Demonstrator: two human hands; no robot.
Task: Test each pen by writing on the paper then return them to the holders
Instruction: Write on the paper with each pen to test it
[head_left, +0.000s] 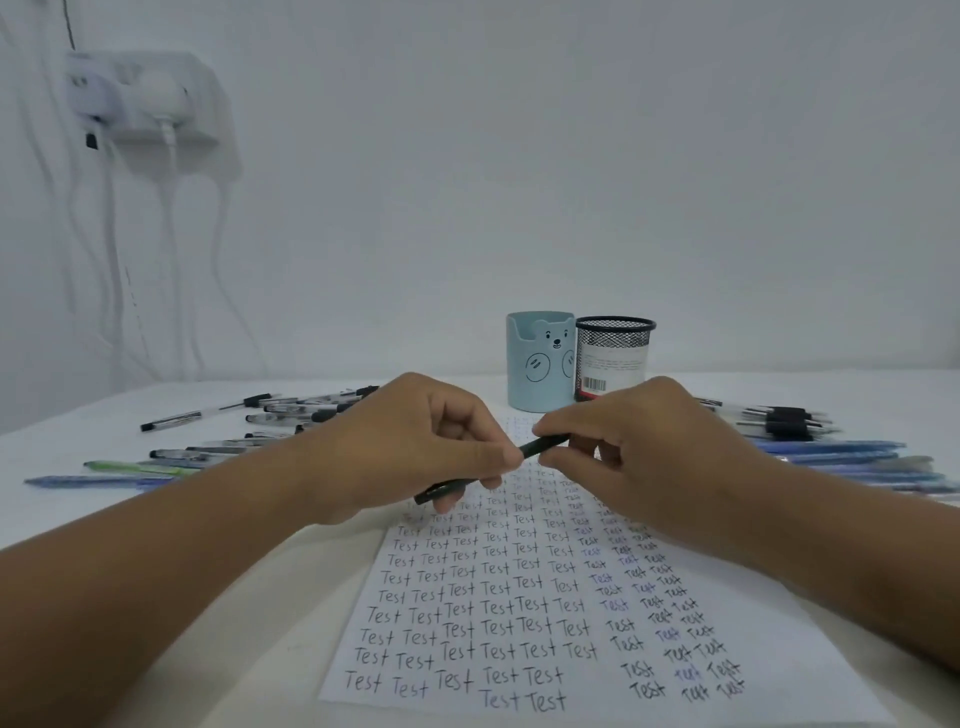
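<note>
Both hands meet over the top of the white sheet of paper covered in rows of handwritten "Test" (524, 613), sharing one slim dark pen (540, 446) held slantwise above it, clear of the page. The left hand (415, 447) has its fingers curled round the lower barrel, thumb and forefinger pinching near the middle, while the right hand (639, 447) pinches the upper end between thumb and fingertips. It looks like the cap is being pulled off or pushed back on, though which one cannot be told. Either way, the step goes best with the barrel kept steady in the left hand and the right pulling or pushing straight along the pen's line, not bending it, with the tip kept off the written rows until ready. The pale blue bear-faced pen holder (540, 364) and the black wire-mesh pen holder (615, 358) stand touching at the far end of the white counter (311, 597), no pens showing above either rim. Loose pens lie in a spread on the left (270, 421) and another on the right (831, 452)
</note>
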